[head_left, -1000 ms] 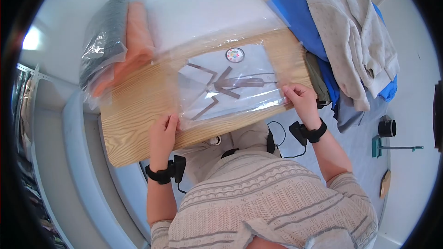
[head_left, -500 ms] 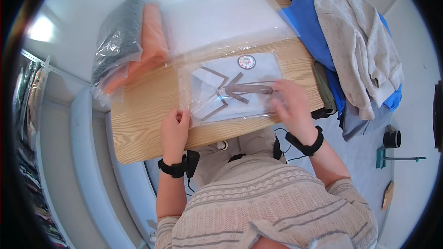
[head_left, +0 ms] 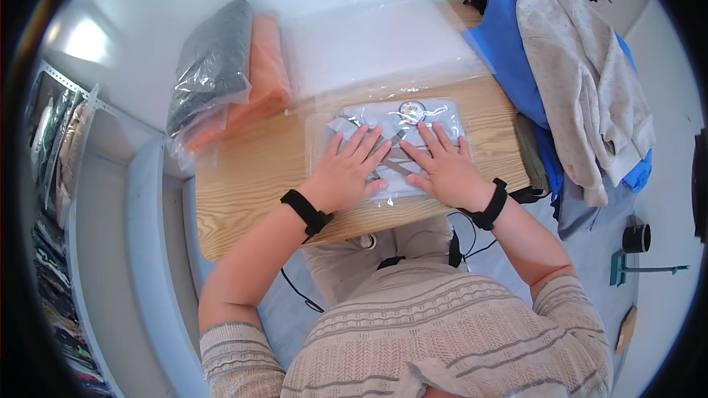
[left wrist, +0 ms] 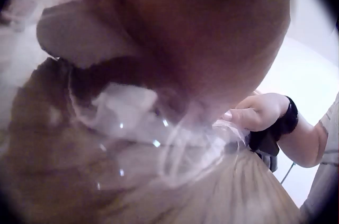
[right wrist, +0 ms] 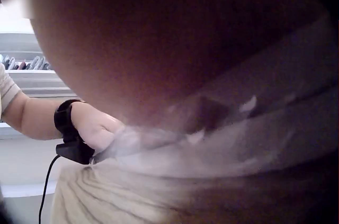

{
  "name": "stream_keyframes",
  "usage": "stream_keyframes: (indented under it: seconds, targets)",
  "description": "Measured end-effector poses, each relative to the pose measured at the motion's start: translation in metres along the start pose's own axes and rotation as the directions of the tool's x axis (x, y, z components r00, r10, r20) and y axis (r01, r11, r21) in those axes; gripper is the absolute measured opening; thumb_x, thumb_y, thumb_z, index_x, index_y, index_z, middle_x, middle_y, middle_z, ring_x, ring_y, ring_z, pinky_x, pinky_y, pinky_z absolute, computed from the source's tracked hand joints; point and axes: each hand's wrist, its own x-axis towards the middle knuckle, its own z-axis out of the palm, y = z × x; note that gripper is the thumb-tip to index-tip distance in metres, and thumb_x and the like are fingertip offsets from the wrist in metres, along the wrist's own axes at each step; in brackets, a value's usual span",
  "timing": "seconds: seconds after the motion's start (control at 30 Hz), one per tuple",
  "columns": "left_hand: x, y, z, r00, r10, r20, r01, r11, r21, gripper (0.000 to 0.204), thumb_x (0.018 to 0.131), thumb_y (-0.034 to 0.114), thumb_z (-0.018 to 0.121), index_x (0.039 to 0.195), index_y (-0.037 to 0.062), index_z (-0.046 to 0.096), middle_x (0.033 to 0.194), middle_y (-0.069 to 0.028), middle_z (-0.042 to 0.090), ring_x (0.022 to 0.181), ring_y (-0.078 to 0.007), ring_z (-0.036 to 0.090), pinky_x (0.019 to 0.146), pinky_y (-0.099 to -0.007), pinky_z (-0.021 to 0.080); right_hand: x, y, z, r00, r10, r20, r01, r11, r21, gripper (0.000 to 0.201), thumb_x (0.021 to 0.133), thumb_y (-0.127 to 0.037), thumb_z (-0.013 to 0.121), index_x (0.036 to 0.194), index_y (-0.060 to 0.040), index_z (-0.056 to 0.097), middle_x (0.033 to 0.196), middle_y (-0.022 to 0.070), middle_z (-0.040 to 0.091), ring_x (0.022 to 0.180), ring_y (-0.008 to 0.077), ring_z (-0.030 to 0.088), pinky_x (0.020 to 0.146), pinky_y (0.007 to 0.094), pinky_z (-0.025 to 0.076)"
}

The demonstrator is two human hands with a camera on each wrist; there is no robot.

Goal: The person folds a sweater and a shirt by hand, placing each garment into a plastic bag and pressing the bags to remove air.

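Note:
A clear plastic bag (head_left: 317,129) with a folded light-blue garment (head_left: 442,109) inside lies flat near the table's front edge. Brown ribbon-like strips and a round badge (head_left: 412,112) show through it. My left hand (head_left: 346,169) presses on the left part of the bag, fingers spread. On its right part rests my right hand (head_left: 451,171), also spread, the thumbs a short way apart. Both wrist views are mostly filled by the near hand, with shiny plastic under it; the other hand (left wrist: 257,112) appears beyond in the left wrist view.
Behind lies a stack of clear bags (head_left: 376,44) on the wooden table (head_left: 243,191). Bagged grey (head_left: 214,66) and orange (head_left: 267,74) items stand at the back left. A blue garment (head_left: 516,51) and a beige sweatshirt (head_left: 582,88) drape over the right end.
Both hands have come from the bag's front corners onto its top and spread their fingers, the right hand first, then the left. The head view has shifted slightly.

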Motion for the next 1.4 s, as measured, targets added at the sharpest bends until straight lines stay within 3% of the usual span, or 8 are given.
stream_keyframes:
  seconds: [0.47, 0.63, 0.77, 0.87, 0.97, 1.2, 1.27, 1.4]
  targets:
    - [0.006, -0.009, 0.008, 0.985, -0.028, 0.172, 0.053, 0.989, -0.138, 0.069, 0.091, 0.046, 0.05, 0.148, 0.0149, 0.026, 0.154, -0.0137, 0.021, 0.142, -0.0337, 0.019, 0.11, -0.0567, 0.019, 0.005, 0.003, -0.002, 0.996, 0.001, 0.089, -0.006, 0.998, 0.06, 0.058, 0.092, -0.049, 0.049, 0.143, -0.0239, 0.038, 0.151, 0.0179, 0.025, 0.14, 0.0394, 0.02, 0.103, 0.068, 0.022]
    - [0.026, -0.041, -0.013, 0.962, 0.085, 0.258, 0.018, 0.928, -0.372, 0.065, 0.088, 0.035, 0.056, 0.146, 0.018, 0.031, 0.153, -0.0143, 0.024, 0.141, -0.034, 0.022, 0.111, -0.0525, 0.02, 0.022, 0.011, -0.037, 0.977, -0.029, 0.211, 0.028, 1.0, 0.006, 0.059, 0.091, -0.051, 0.05, 0.143, -0.0246, 0.038, 0.151, 0.0181, 0.026, 0.14, 0.0397, 0.022, 0.106, 0.0629, 0.023]
    - [0.034, -0.035, -0.036, 0.975, 0.102, 0.195, -0.068, 0.982, -0.175, 0.065, 0.086, 0.028, 0.059, 0.145, 0.0208, 0.034, 0.152, -0.0142, 0.025, 0.14, -0.034, 0.022, 0.112, -0.0531, 0.018, 0.034, 0.011, -0.052, 0.971, -0.043, 0.236, 0.087, 0.98, -0.178, 0.061, 0.09, -0.051, 0.052, 0.142, -0.0243, 0.038, 0.152, 0.0182, 0.025, 0.14, 0.0402, 0.021, 0.106, 0.0601, 0.025]
    - [0.033, -0.037, -0.024, 0.944, -0.021, 0.33, 0.069, 0.988, -0.136, 0.066, 0.086, 0.028, 0.056, 0.146, 0.0236, 0.031, 0.154, -0.0127, 0.02, 0.143, -0.0331, 0.016, 0.113, -0.0542, 0.015, 0.043, 0.019, -0.047, 0.931, -0.011, 0.364, 0.01, 1.0, 0.006, 0.061, 0.09, -0.051, 0.052, 0.143, -0.0252, 0.038, 0.153, 0.0171, 0.022, 0.14, 0.0406, 0.021, 0.106, 0.0607, 0.027]
    - [0.031, -0.039, -0.007, 0.918, -0.047, 0.393, 0.156, 0.955, -0.251, 0.066, 0.086, 0.029, 0.051, 0.147, 0.0248, 0.029, 0.157, -0.0103, 0.016, 0.145, -0.0302, 0.012, 0.114, -0.0544, 0.01, 0.043, 0.033, -0.033, 0.944, -0.097, 0.316, 0.064, 0.991, 0.114, 0.06, 0.09, -0.048, 0.054, 0.143, -0.0259, 0.036, 0.152, 0.02, 0.023, 0.137, 0.0436, 0.027, 0.105, 0.0551, 0.033]
    - [0.034, -0.042, -0.001, 0.896, -0.052, 0.44, 0.203, 0.931, -0.303, 0.066, 0.087, 0.03, 0.047, 0.149, 0.0262, 0.025, 0.159, -0.0088, 0.009, 0.146, -0.0287, 0.004, 0.114, -0.0543, 0.002, 0.045, 0.039, -0.023, 0.935, -0.102, 0.339, 0.065, 0.991, 0.119, 0.061, 0.091, -0.05, 0.051, 0.144, -0.0243, 0.035, 0.152, 0.0222, 0.022, 0.137, 0.0462, 0.024, 0.108, 0.0525, 0.031]
    - [0.036, -0.041, -0.004, 0.895, -0.065, 0.441, 0.209, 0.935, -0.288, 0.066, 0.087, 0.029, 0.046, 0.149, 0.0263, 0.025, 0.159, -0.0088, 0.009, 0.146, -0.0284, 0.004, 0.114, -0.0543, 0.001, 0.049, 0.036, -0.026, 0.907, -0.046, 0.419, 0.014, 0.997, 0.079, 0.062, 0.092, -0.053, 0.047, 0.147, -0.03, 0.029, 0.156, 0.0135, 0.014, 0.142, 0.04, 0.015, 0.107, 0.0598, 0.026]
    - [0.035, -0.045, -0.012, 0.896, -0.05, 0.441, 0.228, 0.905, -0.36, 0.07, 0.084, 0.026, 0.055, 0.148, 0.0242, 0.028, 0.158, -0.0096, 0.011, 0.146, -0.0287, 0.002, 0.115, -0.052, 0.002, 0.047, 0.033, -0.028, 0.908, -0.059, 0.416, 0.02, 0.995, 0.099, 0.062, 0.092, -0.053, 0.047, 0.147, -0.0306, 0.029, 0.156, 0.0135, 0.015, 0.143, 0.0399, 0.015, 0.108, 0.0583, 0.026]
